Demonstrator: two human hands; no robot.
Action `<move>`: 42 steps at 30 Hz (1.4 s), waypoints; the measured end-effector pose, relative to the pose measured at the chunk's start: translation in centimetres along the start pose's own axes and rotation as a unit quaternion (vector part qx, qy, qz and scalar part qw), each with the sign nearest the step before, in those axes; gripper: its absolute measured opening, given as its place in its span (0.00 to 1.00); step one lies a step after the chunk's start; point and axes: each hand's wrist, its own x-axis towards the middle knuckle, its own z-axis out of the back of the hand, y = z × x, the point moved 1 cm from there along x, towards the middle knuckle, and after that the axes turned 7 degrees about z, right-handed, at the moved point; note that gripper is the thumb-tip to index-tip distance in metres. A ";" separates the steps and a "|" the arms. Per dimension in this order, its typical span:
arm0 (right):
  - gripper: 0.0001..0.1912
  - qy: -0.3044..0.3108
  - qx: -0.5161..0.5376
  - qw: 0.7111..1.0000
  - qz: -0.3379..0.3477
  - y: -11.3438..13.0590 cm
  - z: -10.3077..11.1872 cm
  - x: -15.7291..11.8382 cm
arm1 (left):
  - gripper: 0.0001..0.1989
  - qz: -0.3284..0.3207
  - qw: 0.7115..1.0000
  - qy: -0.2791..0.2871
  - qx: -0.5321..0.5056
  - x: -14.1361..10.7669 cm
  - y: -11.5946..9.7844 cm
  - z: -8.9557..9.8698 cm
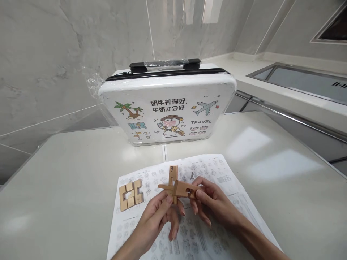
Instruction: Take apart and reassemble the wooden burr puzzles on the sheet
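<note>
The left hand [159, 213] pinches the crossed wooden pieces [171, 189] above the sheet [187, 216], its grip closed on them between thumb and fingers. The right hand [213, 202] has its grip closed on the slotted block [185, 189], which meets those pieces; whether they interlock is hard to tell. More blocks [131, 195] lie on the sheet's left part, and the case [168, 104] stands behind on the table [67, 187].

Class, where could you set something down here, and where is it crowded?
Bare tabletop lies left and right of the printed sheet, and narrowly before the white case. Crowded: the sheet's left, with wooden blocks, and its middle, under the left hand and right hand.
</note>
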 end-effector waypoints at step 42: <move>0.16 0.030 -0.059 0.997 -0.030 0.8 -0.9 -0.4 | 0.31 0.024 0.965 0.137 0.225 -1.0 -0.3 -1.8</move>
